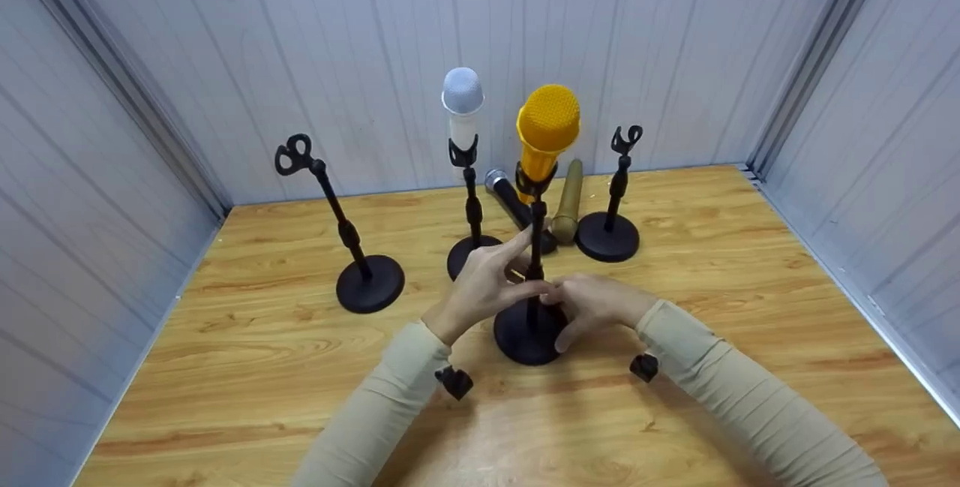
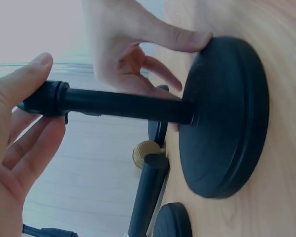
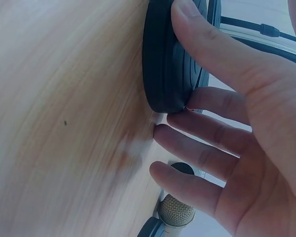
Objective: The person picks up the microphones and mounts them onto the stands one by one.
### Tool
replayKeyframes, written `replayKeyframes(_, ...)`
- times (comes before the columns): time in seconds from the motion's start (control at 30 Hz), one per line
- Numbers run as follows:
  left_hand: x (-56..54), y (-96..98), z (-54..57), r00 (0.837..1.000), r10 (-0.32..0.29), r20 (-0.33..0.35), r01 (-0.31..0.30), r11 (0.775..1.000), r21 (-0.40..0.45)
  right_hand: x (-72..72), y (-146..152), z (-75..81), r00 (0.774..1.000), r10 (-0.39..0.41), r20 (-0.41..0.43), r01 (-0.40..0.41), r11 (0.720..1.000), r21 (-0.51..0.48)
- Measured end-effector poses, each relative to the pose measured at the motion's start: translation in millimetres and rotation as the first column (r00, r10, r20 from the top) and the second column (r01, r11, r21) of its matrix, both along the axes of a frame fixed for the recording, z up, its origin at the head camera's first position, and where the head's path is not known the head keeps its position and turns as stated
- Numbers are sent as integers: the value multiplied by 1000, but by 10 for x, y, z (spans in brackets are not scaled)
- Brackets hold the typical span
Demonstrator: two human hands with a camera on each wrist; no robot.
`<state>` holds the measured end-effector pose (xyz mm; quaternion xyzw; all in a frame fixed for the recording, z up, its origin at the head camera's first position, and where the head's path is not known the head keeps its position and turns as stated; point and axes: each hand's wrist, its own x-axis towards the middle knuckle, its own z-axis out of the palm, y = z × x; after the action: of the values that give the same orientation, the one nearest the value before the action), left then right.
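Observation:
A yellow microphone (image 1: 550,121) sits upright in the clip of a black desktop microphone stand (image 1: 527,342). My left hand (image 1: 482,286) holds this stand's pole, thumb and fingers around the collar (image 2: 47,98) in the left wrist view. Low at the right, my right hand (image 1: 604,302) grips the round base (image 2: 222,123), its thumb on the rim and its fingers at the far edge. In the right wrist view that thumb (image 3: 207,39) presses on the base, with the other fingers spread below. The microphone itself is outside both wrist views.
Behind the held stand, a white microphone (image 1: 463,97) stands in another stand. A black microphone (image 1: 511,198) and a gold one (image 1: 569,205) lie on the wooden table (image 1: 285,382). Stands with unfilled clips are at left (image 1: 370,284) and right (image 1: 608,237). Pale panels enclose the back and sides.

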<state>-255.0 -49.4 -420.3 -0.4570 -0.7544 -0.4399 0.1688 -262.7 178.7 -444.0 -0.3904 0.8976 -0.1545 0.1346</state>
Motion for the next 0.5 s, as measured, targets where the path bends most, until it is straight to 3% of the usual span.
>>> replayKeyframes(0.13,30,-1,-28,998,44,-46,-44,999,15,-9,-10,-2,1000,27,-8,-27,999,-18)
replayKeyframes(0.23,42,-15,-11,998,44,-48,-45,999,-2,-20,-21,7,999,45,-10,-45,999,-21)
replayKeyframes(0.37,70,-33,26,998,-41,55,41,999,-3,-17,-33,-6,999,35,-4,-35,999,9)
replayKeyframes(0.5,84,-26,51,977,-110,184,110,994,9,4,-29,-7,1000,20,-5,-20,999,37)
